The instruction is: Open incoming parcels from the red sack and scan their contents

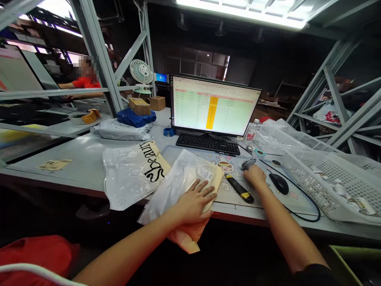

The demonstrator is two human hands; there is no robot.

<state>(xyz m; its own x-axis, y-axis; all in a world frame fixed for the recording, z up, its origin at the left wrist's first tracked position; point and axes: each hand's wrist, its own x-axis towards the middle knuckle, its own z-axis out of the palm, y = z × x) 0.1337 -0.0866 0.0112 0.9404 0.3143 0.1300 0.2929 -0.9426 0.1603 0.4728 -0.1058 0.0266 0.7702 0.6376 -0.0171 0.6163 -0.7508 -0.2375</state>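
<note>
My left hand (195,202) lies flat with fingers spread on a clear plastic bag (171,188) that holds cream-coloured, folded contents. A small white label (204,172) shows just above my fingertips, and the bag's near end hangs over the table edge. Closed around a grey barcode scanner (249,163), my right hand (256,175) rests over the patterned desk mat. Between the two hands lies a black and yellow utility knife (239,188). To the left is another plastic bag (127,174), with black lettering on its cream contents.
A monitor (214,105) and black keyboard (207,143) stand behind. White perforated baskets (333,178) line the right side, beside a black mouse (279,183) and cable. Wrapped parcels (122,130), tape and a fan (141,72) sit at the back left. Another person (87,79) sits beyond the metal frame.
</note>
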